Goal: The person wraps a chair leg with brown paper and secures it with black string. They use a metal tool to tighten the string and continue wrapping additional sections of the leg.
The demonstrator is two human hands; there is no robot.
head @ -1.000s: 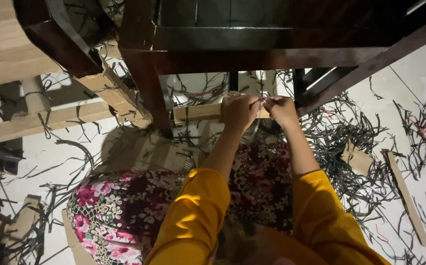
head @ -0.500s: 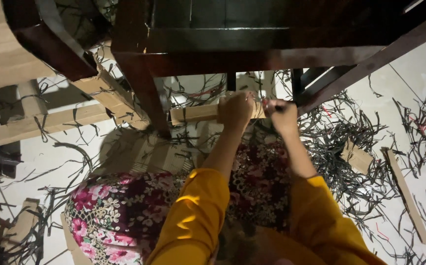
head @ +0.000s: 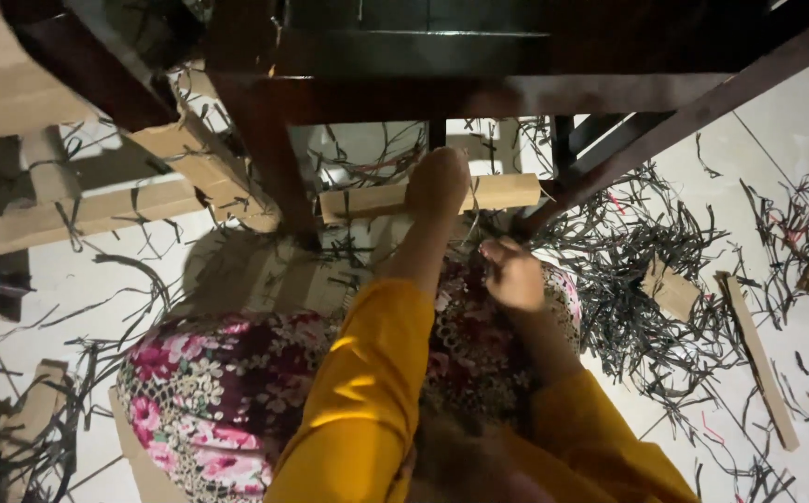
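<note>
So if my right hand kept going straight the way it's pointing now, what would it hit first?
Probably the thin strand tied around the cardboard strip, then the strip itself. Your right hand points up toward it, beside your left hand gripping the strip. Depth is unclear.

Glossy dark-wood frame (head: 479, 93) — matt cardboard strip (head: 367, 200).

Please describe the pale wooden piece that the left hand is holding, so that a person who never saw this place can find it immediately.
Start at the dark wooden frame across the top. Just below its lower rail, the left hand grips a short pale wooden block that lies level. Other pale strips lie on the floor among the black shreds; only this one is held in a hand, with a thin strand around it.
</note>
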